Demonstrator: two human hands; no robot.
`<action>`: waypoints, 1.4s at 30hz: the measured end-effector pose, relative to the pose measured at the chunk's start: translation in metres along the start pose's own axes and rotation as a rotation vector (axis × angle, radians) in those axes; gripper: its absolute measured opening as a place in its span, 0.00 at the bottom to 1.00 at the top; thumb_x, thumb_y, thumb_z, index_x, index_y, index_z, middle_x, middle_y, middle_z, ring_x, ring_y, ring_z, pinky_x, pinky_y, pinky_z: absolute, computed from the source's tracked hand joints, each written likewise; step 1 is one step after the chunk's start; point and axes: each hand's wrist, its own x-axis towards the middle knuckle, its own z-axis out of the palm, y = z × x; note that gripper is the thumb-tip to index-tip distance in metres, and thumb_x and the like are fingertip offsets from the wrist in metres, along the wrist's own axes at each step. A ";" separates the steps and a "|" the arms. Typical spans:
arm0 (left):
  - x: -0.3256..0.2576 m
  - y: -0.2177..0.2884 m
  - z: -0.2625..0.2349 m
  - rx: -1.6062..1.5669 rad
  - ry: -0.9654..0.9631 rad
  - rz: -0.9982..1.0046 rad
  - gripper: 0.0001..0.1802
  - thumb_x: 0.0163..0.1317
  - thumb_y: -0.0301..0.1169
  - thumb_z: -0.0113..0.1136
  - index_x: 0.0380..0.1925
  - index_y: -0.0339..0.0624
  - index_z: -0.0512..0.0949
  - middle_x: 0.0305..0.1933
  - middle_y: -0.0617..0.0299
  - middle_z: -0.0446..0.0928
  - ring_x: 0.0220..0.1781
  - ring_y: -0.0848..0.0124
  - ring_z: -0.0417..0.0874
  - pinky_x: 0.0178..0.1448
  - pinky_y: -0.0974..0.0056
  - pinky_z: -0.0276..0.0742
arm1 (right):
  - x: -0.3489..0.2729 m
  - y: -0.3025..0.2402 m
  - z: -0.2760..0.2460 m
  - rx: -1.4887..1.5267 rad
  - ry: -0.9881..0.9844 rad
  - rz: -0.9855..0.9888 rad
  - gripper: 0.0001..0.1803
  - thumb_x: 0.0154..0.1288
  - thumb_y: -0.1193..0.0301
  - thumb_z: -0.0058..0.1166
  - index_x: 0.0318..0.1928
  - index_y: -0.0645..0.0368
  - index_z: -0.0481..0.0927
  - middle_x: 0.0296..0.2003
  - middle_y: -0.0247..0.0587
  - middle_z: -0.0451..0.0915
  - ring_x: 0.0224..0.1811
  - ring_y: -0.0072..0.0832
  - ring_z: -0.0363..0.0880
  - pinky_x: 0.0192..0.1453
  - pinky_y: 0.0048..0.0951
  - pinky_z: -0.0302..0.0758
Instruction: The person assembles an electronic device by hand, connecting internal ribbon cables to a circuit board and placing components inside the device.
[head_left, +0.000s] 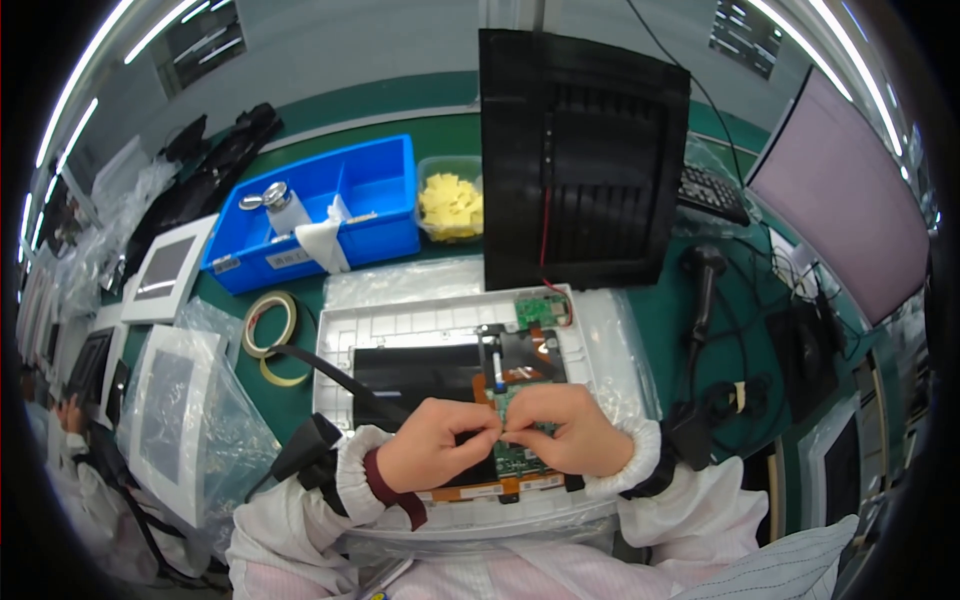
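Observation:
My left hand (440,440) and my right hand (565,430) meet, both closed in a pinch, over a green circuit board (515,460). What sits between the fingertips is too small to make out. The board lies inside an open white device housing (335,340), beside a dark flat panel (410,365) and orange flex cables (540,345). My hands cover part of the board. At the housing's far edge is a smaller green board (533,310), with thin red wires running up a black back cover (600,180) that stands upright behind it.
Left of the housing lie tape rolls (268,325) and white frames (175,410) in clear plastic. Farther back stand a blue bin (375,240) and a tub of yellow pieces (450,207). To the right are a handheld scanner (703,290), cables, a keyboard (712,195) and a monitor (845,200).

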 end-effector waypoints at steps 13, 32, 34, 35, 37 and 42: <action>0.008 -0.013 -0.113 1.065 0.915 0.163 0.20 0.53 0.24 0.55 0.49 0.37 0.72 0.46 0.49 0.74 0.49 0.56 0.73 0.53 0.59 0.67 | -0.001 -0.020 0.002 0.269 0.151 0.077 0.03 0.52 0.85 0.53 0.29 0.68 0.79 0.27 0.40 0.77 0.28 0.26 0.76 0.32 0.22 0.73; -0.011 0.006 -0.010 -0.231 0.019 -0.144 0.05 0.58 0.23 0.54 0.33 0.33 0.76 0.35 0.60 0.74 0.37 0.75 0.74 0.43 0.72 0.69 | -0.003 -0.019 0.000 0.483 -0.004 0.394 0.03 0.57 0.83 0.51 0.34 0.67 0.75 0.29 0.37 0.76 0.29 0.19 0.75 0.33 0.18 0.73; -0.011 0.005 -0.009 -0.220 0.012 -0.126 0.04 0.57 0.23 0.55 0.32 0.33 0.76 0.34 0.60 0.74 0.36 0.75 0.73 0.41 0.72 0.69 | -0.003 -0.018 0.000 0.467 -0.013 0.389 0.04 0.57 0.83 0.51 0.34 0.66 0.75 0.28 0.36 0.76 0.29 0.18 0.75 0.33 0.17 0.72; -0.011 0.004 -0.008 -0.204 0.005 -0.104 0.04 0.57 0.23 0.56 0.31 0.34 0.76 0.33 0.60 0.74 0.34 0.75 0.73 0.40 0.72 0.69 | -0.003 -0.017 0.000 0.462 -0.020 0.384 0.04 0.57 0.83 0.51 0.34 0.66 0.75 0.28 0.36 0.76 0.28 0.18 0.74 0.33 0.17 0.72; -0.010 0.006 -0.009 -0.175 0.010 -0.098 0.03 0.56 0.23 0.56 0.30 0.34 0.77 0.31 0.60 0.75 0.33 0.74 0.73 0.39 0.71 0.68 | -0.003 -0.017 0.000 0.456 -0.026 0.380 0.04 0.57 0.83 0.51 0.34 0.66 0.75 0.28 0.35 0.75 0.28 0.18 0.74 0.32 0.17 0.72; -0.010 0.006 -0.008 -0.130 0.030 -0.080 0.03 0.54 0.23 0.58 0.29 0.35 0.77 0.28 0.60 0.75 0.32 0.72 0.74 0.38 0.71 0.68 | -0.003 -0.017 0.000 0.414 -0.057 0.382 0.04 0.57 0.83 0.51 0.34 0.66 0.75 0.28 0.35 0.74 0.28 0.17 0.73 0.32 0.17 0.71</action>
